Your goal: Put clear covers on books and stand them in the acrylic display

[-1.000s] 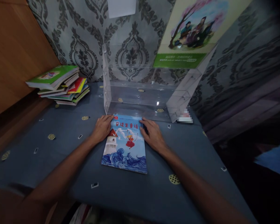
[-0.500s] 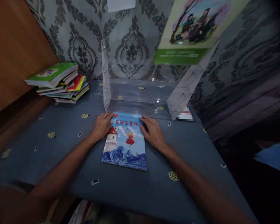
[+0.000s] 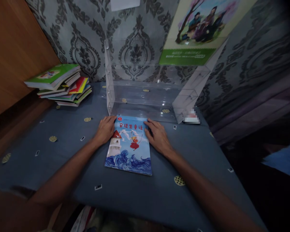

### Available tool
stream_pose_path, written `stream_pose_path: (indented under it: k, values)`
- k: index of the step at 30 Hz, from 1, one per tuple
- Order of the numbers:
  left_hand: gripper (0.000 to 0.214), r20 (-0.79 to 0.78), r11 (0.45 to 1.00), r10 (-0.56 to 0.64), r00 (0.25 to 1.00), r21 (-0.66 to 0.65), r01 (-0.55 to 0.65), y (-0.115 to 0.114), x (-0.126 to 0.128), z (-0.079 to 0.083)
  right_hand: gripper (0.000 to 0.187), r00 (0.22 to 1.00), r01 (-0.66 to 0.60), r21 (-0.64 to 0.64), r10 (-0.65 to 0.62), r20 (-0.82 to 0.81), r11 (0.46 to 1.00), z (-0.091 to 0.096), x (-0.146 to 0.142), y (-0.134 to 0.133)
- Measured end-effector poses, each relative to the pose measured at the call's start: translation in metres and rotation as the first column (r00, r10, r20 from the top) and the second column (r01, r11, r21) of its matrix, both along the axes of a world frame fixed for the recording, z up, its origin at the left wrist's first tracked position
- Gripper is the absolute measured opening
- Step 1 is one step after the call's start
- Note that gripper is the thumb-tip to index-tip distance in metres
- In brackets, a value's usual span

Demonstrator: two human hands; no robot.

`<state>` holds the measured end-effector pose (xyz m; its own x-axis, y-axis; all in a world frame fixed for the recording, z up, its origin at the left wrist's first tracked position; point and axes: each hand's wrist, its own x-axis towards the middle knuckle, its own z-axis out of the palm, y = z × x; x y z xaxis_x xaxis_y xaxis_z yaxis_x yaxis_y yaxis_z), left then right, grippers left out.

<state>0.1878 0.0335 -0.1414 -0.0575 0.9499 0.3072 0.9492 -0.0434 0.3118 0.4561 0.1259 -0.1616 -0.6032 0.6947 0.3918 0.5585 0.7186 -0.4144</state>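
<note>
- left hand [image 3: 105,129] rests at the upper left edge of the picture book [image 3: 129,151], fingers loosely spread, pressing on it rather than closed around it.
- right hand [image 3: 158,137] lies likewise on the upper right edge, fingertips on the cover.
- the book lies flat, cover up, on the blue tablecloth [image 3: 62,158], its top edge just before the clear acrylic rack [image 3: 145,96].
- a green-edged book [image 3: 195,32] leans on top of the rack.
- a stack of books [image 3: 60,84] sits at the far left.

A stack of books [image 3: 60,84] lies far left on the blue-clothed worktop [image 3: 50,161]. A clear acrylic rack [image 3: 147,98] stands against the patterned wall [image 3: 87,38], with a green-edged picture book [image 3: 195,32] at its right end.
</note>
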Motion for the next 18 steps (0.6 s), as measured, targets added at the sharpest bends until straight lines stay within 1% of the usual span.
stream_pose_path:
  k: [8,18]
  values:
    - [0.04,-0.015,1.0,0.005,1.0,0.01,-0.005,0.0009,-0.0002,-0.0008,0.042,1.0,0.005,0.016,-0.006,0.03,1.0,-0.0008,0.0004,-0.0003]
    - [0.039,-0.016,0.999,0.012,1.0,0.033,-0.012,0.0008,-0.0005,-0.0031,0.045,0.999,0.009,-0.006,-0.009,0.041,1.0,0.003,-0.0007,-0.0027]
